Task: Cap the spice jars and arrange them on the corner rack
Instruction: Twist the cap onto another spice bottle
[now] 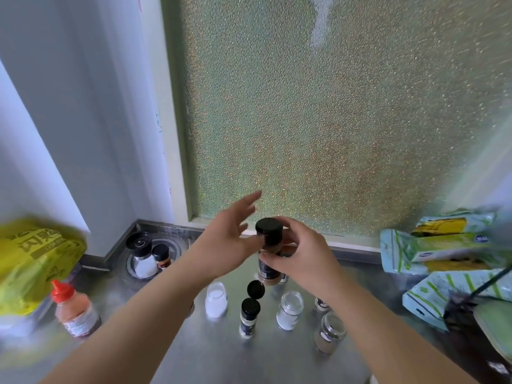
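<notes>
Steel desk [277, 356], near edge: glass jar [329, 332] of brown powder, uncapped. Beside it a small black-capped jar [249, 317] with a dark label. Next row: clear jar [289, 310] of white grains, open-topped; short white jar [216, 299]; a loose black cap [255, 289] lying flat between them. Left edge: sauce bottle [74, 309], red nozzle, below a yellow bag [33, 261]. Right edge: green-and-white packets [443, 245], stacked.

Held above the desk — spice jar [268, 259], brown contents, black lid seated on top. Right hand [299, 256] grips its body, fingers curled round it. Left hand [230, 239] just beside the lid, fingers spread wide, thumb near the lid's edge.

Far corner — round steel stand [155, 259] carrying a pepper grinder [141, 253] and a small red-labelled jar [161, 256]. Behind: frosted window [332, 106].
</notes>
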Demonstrator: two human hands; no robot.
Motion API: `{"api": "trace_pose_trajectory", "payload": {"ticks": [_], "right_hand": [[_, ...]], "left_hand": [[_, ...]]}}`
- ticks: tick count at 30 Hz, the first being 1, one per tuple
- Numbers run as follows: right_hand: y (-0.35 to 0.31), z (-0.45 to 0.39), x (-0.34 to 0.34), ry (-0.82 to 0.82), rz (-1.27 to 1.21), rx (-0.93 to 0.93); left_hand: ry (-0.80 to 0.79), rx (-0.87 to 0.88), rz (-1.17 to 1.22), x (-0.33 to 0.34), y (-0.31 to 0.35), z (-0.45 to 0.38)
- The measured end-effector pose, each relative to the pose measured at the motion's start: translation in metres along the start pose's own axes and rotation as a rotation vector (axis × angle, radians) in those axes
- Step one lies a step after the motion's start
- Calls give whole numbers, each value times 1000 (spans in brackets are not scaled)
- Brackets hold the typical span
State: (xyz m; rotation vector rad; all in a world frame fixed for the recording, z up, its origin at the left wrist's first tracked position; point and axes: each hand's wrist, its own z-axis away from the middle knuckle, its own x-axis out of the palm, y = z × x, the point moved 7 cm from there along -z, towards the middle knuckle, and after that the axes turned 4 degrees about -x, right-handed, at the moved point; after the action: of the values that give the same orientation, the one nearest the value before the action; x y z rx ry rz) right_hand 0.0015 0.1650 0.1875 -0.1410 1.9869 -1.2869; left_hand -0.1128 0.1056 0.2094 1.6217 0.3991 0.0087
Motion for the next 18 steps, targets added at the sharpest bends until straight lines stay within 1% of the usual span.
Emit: {"api": "trace_pose_trajectory", "payload": {"ticks": [2,3,4,5,6,9,10,11,14,15,16,18], "right_hand": [[0,0,1,6,30,-3],[-1,1,2,3,52,-4],[-2,1,3,-3,66,-5],[-3,1,4,-9,68,-6],[-3,2,4,-11,63,-6],[3,3,3,5,38,3],[4,3,4,6,39,8],[4,3,4,2,49,8],[-3,4,7,-16,108,-3],[-4,4,7,-18,119,-3],[-4,4,7,-18,123,-3],[-2,5,8,-18,106,-4]], "left_hand": [[149,0,-116,-5,-2,1],[237,16,-231,-8,-1,1],[291,36,-340,-9,2,2],[303,59,-404,-9,3,2],[264,66,-413,-8,3,2],[9,10,-226,1,-3,0],[-15,-12,-193,3,-5,1],[13,-26,-200,2,-5,2],[264,26,-423,-7,1,3],[309,58,-474,-8,5,4],[318,81,-486,-8,8,5],[238,81,-463,-6,9,2]]}}
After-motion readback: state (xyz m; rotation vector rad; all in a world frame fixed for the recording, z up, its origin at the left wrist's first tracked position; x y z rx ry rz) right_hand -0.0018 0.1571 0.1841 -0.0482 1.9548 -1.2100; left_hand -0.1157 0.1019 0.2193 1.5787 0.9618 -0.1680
